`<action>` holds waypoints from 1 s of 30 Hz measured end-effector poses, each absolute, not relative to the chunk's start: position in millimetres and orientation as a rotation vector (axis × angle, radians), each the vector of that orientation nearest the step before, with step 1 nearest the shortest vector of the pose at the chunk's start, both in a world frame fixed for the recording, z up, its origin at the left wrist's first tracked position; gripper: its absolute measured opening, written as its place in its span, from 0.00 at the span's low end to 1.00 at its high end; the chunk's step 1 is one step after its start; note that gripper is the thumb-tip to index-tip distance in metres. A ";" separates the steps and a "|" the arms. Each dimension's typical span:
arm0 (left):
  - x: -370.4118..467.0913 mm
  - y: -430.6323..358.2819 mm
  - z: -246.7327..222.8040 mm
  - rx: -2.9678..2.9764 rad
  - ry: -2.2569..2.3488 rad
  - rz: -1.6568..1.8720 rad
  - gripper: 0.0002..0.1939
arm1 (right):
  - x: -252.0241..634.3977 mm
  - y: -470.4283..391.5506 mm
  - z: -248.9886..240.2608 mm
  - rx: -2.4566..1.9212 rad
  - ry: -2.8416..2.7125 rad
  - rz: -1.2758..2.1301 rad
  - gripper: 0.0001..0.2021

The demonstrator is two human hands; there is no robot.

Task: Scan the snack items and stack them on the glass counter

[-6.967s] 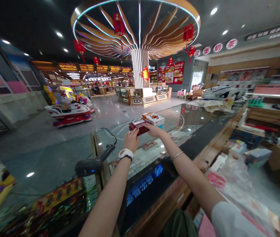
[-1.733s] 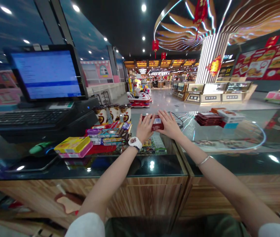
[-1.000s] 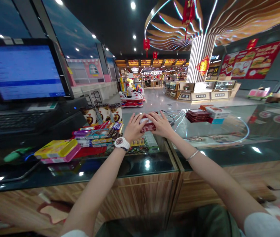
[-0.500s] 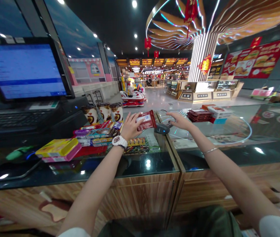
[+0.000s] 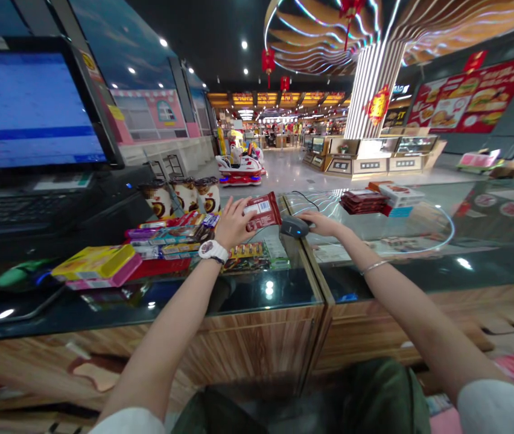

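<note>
My left hand (image 5: pixel 233 225) grips a dark red snack packet (image 5: pixel 263 212) above the glass counter, its white label with a barcode turned up toward me. Just right of the packet is a dark handheld barcode scanner (image 5: pixel 294 228) with a small blue light. The fingers of my right hand (image 5: pixel 323 225) are closed around the scanner's handle, which they mostly hide. Below and left of my left hand lie several colourful snack packs (image 5: pixel 171 238). A stack of similar dark red packets (image 5: pixel 362 202) rests on the right part of the counter.
At the left stand a monitor (image 5: pixel 35 111) and a keyboard (image 5: pixel 3 208). Patterned cups (image 5: pixel 184 196) are behind the snacks, and yellow and pink boxes (image 5: pixel 96 265) lie in front. White and orange boxes (image 5: pixel 399 196) adjoin the red stack. A wooden seam (image 5: pixel 311 265) divides the counter.
My right hand has closed on the scanner's handle; before, its fingers were spread beside it. My left hand still holds the packet. The whole view has shifted slightly.
</note>
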State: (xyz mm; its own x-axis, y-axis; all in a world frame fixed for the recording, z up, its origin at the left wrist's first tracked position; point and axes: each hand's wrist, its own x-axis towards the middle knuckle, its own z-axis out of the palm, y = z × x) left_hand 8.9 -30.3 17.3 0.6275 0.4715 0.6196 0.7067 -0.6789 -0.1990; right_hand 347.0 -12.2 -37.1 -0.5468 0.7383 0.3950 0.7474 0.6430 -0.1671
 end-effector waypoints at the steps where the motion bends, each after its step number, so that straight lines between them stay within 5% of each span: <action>1: 9.2 -30.9 17.4 -2.423 -0.931 -0.748 0.21 | 347.3 -12.1 -37.6 -1.177 -2.437 -0.049 0.31; 13: 8.3 -29.0 14.2 -2.422 -0.931 -0.746 0.23 | 361.6 -15.9 -35.8 -1.201 -2.372 -0.048 0.29; 25: 7.2 -28.0 12.3 -2.400 -0.950 -0.769 0.22 | 369.6 -22.6 -14.4 -1.126 -1.787 -0.163 0.16; 30: 8.4 -29.6 12.4 -2.401 -0.950 -0.747 0.22 | 377.4 -36.2 2.4 -1.133 -1.598 -0.245 0.18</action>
